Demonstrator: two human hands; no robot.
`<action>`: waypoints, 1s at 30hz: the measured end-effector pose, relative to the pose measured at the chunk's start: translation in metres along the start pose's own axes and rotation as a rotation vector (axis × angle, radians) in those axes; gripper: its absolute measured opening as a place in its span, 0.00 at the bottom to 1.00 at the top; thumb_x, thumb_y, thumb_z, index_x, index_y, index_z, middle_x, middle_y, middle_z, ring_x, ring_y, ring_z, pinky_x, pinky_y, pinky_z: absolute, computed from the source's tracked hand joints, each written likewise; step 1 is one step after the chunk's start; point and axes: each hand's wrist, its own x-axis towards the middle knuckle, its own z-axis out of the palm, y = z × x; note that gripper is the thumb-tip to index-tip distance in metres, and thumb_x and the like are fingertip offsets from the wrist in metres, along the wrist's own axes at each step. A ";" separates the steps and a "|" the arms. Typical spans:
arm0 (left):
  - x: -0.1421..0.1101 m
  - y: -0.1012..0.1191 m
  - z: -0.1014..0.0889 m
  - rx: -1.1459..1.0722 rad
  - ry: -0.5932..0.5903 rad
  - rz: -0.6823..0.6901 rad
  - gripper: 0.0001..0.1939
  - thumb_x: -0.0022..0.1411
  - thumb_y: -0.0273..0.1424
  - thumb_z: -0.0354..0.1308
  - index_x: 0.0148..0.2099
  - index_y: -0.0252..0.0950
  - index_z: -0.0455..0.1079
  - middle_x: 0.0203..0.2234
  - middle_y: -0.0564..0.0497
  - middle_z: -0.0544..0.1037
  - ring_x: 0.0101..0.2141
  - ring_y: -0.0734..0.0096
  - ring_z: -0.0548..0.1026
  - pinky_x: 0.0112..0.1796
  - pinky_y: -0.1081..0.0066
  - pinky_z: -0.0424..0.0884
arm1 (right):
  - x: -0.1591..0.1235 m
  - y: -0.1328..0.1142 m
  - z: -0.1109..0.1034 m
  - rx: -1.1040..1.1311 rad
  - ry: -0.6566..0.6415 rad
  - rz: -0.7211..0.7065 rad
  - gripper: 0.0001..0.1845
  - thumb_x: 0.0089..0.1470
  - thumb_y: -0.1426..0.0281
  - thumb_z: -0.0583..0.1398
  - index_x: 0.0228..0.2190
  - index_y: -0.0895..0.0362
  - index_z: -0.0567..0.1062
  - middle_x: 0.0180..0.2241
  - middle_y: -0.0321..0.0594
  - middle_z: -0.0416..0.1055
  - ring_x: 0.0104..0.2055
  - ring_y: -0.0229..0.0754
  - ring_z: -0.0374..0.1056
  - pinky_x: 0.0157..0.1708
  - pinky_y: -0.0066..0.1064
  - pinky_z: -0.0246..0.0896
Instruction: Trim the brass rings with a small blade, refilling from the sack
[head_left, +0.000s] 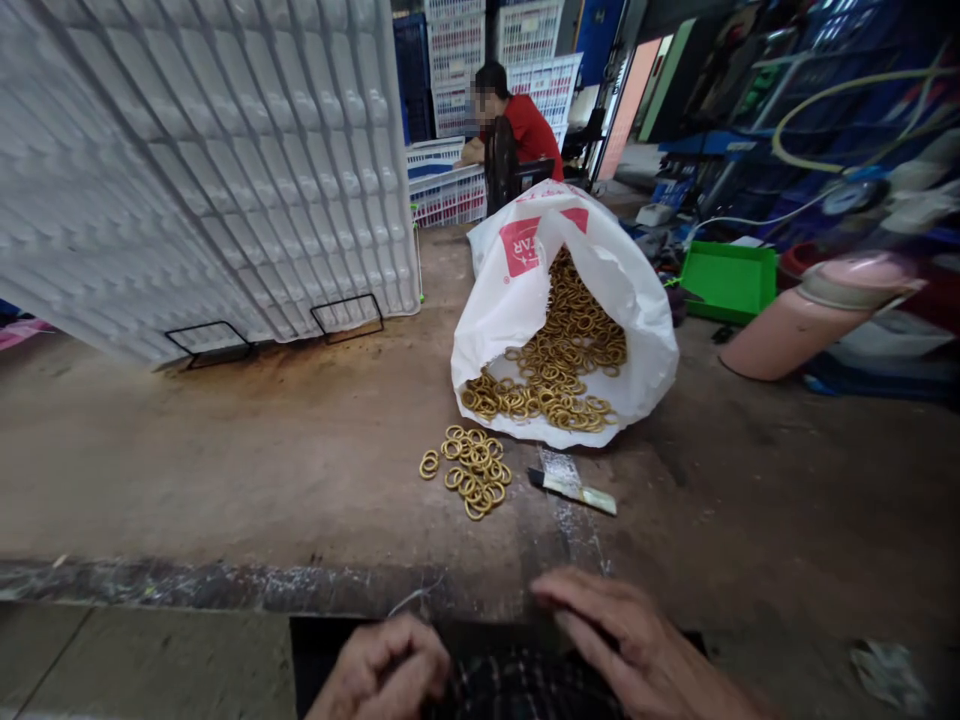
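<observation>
My left hand (390,665) is low in the view, just off the table's front edge, with its fingers curled closed. What it holds, if anything, is hidden. My right hand (619,625) reaches over the front edge, its fingers stretched out and a gap below them, with nothing seen in it. Beyond the hands lies a small pile of brass-coloured rings (476,470). Behind that, a white sack (491,310) rests on its side, its mouth facing me, with many more rings (574,330) inside. A cutter-like tool with a dark tip (574,492) lies right of the pile.
White ribbed plastic trays (300,150) stand on edge at left, with black wire frames (346,320) at their foot. On the wooden table (187,470), a green tray (727,280) and a pink cylinder (787,325) stand at right. A person in red (532,130) sits beyond, near stacked crates (457,50).
</observation>
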 end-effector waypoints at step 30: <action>0.123 0.008 -0.025 0.590 0.792 0.182 0.08 0.60 0.35 0.48 0.31 0.37 0.61 0.21 0.53 0.70 0.23 0.70 0.69 0.26 0.72 0.57 | 0.038 0.073 0.014 -0.270 0.721 0.043 0.14 0.56 0.73 0.48 0.45 0.57 0.64 0.41 0.47 0.63 0.45 0.44 0.61 0.46 0.38 0.58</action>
